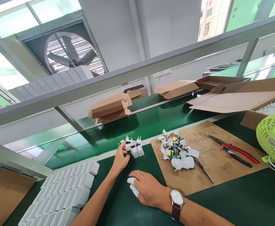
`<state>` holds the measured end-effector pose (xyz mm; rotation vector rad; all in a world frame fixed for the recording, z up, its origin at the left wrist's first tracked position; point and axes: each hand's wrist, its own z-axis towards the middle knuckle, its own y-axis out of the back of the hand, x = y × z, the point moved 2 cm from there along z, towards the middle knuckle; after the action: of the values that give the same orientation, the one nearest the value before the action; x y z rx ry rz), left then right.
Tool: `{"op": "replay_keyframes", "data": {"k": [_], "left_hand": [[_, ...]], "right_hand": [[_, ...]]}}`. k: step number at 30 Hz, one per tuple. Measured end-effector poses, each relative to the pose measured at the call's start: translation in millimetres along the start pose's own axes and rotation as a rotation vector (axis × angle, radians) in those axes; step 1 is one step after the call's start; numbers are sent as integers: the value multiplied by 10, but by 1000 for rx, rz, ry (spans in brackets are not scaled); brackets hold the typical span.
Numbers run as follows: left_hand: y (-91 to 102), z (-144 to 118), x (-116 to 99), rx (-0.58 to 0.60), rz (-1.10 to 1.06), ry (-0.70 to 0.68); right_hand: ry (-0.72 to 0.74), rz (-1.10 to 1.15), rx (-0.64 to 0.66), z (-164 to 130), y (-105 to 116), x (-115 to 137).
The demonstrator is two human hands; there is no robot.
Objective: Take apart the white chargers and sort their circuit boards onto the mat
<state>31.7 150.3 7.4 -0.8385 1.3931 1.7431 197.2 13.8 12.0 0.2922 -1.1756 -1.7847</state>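
My left hand [121,158] reaches to the far edge of the green mat. Its fingertips close on a small charger circuit board [121,142] with a yellow part, partly hidden by the fingers. Just right of it, white plug chargers [137,150] stand side by side with their metal pins up. My right hand [149,188] rests on the mat nearer to me, holding nothing, its fingers loosely bent and apart. White finger cots cover two of its fingertips, and a watch [177,198] is on the wrist.
Brown paper [210,153] bears a pile of charger boards [177,149], tweezers [204,169] and red-black pliers [233,152]. Rows of white housings [64,191] stand at left. A green fan [274,138] is at right. Cardboard boxes [111,105] lie behind, beneath a metal rail [137,73].
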Motion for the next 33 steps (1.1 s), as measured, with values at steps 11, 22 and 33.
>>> {"op": "replay_keyframes", "data": {"k": [11, 22, 33], "left_hand": [[377, 392, -28, -255, 223, 105], [606, -1077, -56, 78, 91, -77], [1573, -767, -38, -262, 678, -286]], "right_hand": [[-8, -19, -26, 12, -10, -88], [6, 29, -318, 52, 149, 0], [-146, 67, 53, -10, -12, 28]]}}
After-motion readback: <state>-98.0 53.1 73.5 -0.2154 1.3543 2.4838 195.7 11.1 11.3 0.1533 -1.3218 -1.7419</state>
